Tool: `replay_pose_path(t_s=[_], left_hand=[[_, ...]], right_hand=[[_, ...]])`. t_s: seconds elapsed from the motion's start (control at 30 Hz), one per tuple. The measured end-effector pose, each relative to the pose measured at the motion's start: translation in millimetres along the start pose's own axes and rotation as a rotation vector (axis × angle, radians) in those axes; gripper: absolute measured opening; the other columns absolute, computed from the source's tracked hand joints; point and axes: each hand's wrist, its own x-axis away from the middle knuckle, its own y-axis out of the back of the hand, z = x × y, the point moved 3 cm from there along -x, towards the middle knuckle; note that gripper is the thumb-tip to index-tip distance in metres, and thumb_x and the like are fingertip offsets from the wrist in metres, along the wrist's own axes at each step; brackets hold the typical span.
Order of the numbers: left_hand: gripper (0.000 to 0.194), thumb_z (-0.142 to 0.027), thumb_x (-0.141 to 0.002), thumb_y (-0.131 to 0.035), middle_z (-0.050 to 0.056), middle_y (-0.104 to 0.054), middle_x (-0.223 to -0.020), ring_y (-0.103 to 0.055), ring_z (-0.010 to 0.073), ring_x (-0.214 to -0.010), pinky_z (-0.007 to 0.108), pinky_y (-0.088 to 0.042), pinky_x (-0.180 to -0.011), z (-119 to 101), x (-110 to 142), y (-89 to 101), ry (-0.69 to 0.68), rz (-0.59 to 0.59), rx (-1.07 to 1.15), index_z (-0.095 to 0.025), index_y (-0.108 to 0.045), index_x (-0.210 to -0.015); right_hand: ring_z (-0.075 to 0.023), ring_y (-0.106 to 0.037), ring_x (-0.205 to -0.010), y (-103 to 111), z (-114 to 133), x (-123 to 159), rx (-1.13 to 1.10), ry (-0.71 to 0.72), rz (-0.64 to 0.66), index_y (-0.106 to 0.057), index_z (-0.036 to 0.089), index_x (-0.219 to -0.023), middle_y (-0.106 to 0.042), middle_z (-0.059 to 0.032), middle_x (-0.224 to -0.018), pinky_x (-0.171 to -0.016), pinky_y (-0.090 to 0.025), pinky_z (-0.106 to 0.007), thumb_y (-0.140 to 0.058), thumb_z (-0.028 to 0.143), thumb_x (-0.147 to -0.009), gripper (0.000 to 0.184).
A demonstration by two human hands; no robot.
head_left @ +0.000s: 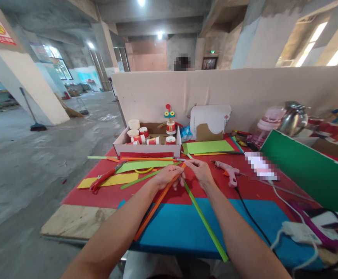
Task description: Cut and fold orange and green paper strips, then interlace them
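My left hand [168,176] is closed on an orange paper strip [156,207], which slants down toward the table's front edge. Just to its right, my right hand [198,171] pinches the upper end of that strip, fingertips almost touching the left ones. From below the fingers a light green paper strip [205,221] runs down to the right, past the front edge. Another green strip [140,181] extends leftward from behind my left hand. Where the strips meet is hidden by my fingers. A pink hot glue gun [228,172] lies right of my right hand.
Red-handled pliers [102,180] lie on yellow and green paper at left. Behind stands a shallow box [145,150] with several paper cups and a cup figure [170,126]. A green-sided box [308,170], a phone [260,166] and a power strip [302,232] with cables occupy the right.
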Motion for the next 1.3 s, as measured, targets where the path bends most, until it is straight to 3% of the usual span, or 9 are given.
replay_pose_path(t_s=[0.23,0.4,0.47,0.7,0.8,0.97,1.03,1.23,1.3], left_hand=[[0.045,-0.057,-0.079,-0.063,0.005,-0.068,-0.058,-0.045,0.0065,-0.032,0.021,-0.044,-0.037,-0.2,0.4,-3.4,0.017,0.019,0.023,-0.013,-0.057,-0.070],[0.045,-0.057,-0.080,-0.061,0.005,-0.067,-0.056,-0.045,0.0068,-0.031,0.022,-0.045,-0.037,2.4,-2.2,-4.3,0.016,-0.040,0.053,-0.013,-0.056,-0.071],[0.045,-0.057,-0.080,-0.062,0.004,-0.067,-0.057,-0.045,0.0068,-0.031,0.022,-0.045,-0.037,2.4,-2.2,-4.6,0.029,-0.032,0.051,-0.013,-0.056,-0.072],[0.040,-0.051,-0.081,-0.065,0.006,-0.069,-0.064,-0.052,0.0080,-0.036,0.021,-0.047,-0.041,0.7,5.1,-8.0,0.091,0.124,-0.003,-0.012,-0.059,-0.075],[0.039,-0.050,-0.084,-0.061,0.007,-0.069,-0.064,-0.056,0.0102,-0.038,0.022,-0.048,-0.042,2.7,5.5,-10.9,0.109,0.184,0.000,-0.012,-0.058,-0.075],[0.037,-0.048,-0.087,-0.059,0.005,-0.068,-0.062,-0.053,0.0089,-0.037,0.023,-0.050,-0.044,2.0,1.5,-8.4,0.052,0.069,0.063,-0.013,-0.055,-0.076],[0.036,-0.048,-0.087,-0.059,0.005,-0.068,-0.062,-0.053,0.0089,-0.038,0.023,-0.050,-0.044,0.7,1.5,-6.5,0.038,0.031,0.079,-0.013,-0.055,-0.076],[0.038,-0.049,-0.085,-0.061,0.008,-0.070,-0.064,-0.057,0.0103,-0.041,0.021,-0.047,-0.044,0.8,4.6,-7.1,0.054,0.123,0.032,-0.012,-0.058,-0.075],[0.040,-0.051,-0.083,-0.062,0.007,-0.069,-0.064,-0.057,0.0102,-0.040,0.020,-0.046,-0.043,2.3,3.1,-5.9,0.048,0.086,0.042,-0.012,-0.057,-0.075]], right_hand=[[-0.0199,-0.062,-0.075,13.0,-0.2,-6.7,-0.055,-0.010,-0.165,-0.072,0.020,-0.068,-0.072,-0.0033,-0.071,-0.073,-0.047,-0.032,-0.072,0.061,-0.059,0.042],[-0.0156,-0.056,-0.063,-0.6,1.3,-1.7,-0.008,-0.023,0.151,-0.070,0.019,-0.064,-0.066,-0.0015,-0.062,-0.065,-0.044,-0.030,-0.063,0.065,-0.070,0.048],[-0.0149,-0.055,-0.063,-2.5,2.1,0.4,0.036,0.026,0.185,-0.070,0.018,-0.064,-0.064,0.0004,-0.062,-0.065,-0.043,-0.029,-0.069,0.060,-0.068,0.042],[-0.0132,-0.047,-0.057,43.4,-3.5,-19.0,-0.050,0.066,-0.331,-0.066,0.018,-0.064,-0.058,0.0010,-0.058,-0.056,-0.038,-0.027,-0.072,0.065,-0.056,0.048],[-0.0129,-0.046,-0.056,53.7,-0.8,-21.9,-0.131,0.105,-0.440,-0.067,0.019,-0.068,-0.059,0.0003,-0.059,-0.056,-0.038,-0.028,-0.070,0.070,-0.056,0.053],[-0.0134,-0.050,-0.057,17.7,4.7,-9.2,-0.029,0.016,0.027,-0.072,0.019,-0.068,-0.062,-0.0009,-0.060,-0.058,-0.040,-0.028,-0.069,0.068,-0.061,0.049],[-0.0144,-0.052,-0.059,6.6,5.6,-4.0,0.064,0.030,0.127,-0.073,0.019,-0.065,-0.064,-0.0010,-0.060,-0.060,-0.041,-0.028,-0.070,0.064,-0.062,0.045],[-0.0154,-0.051,-0.059,22.8,5.8,-9.4,0.034,0.112,-0.216,-0.071,0.019,-0.063,-0.064,-0.0018,-0.059,-0.059,-0.042,-0.028,-0.067,0.066,-0.063,0.047],[-0.0150,-0.052,-0.060,21.8,4.9,-10.2,-0.004,0.093,-0.172,-0.072,0.019,-0.067,-0.065,-0.0023,-0.063,-0.060,-0.043,-0.027,-0.066,0.067,-0.063,0.048]])
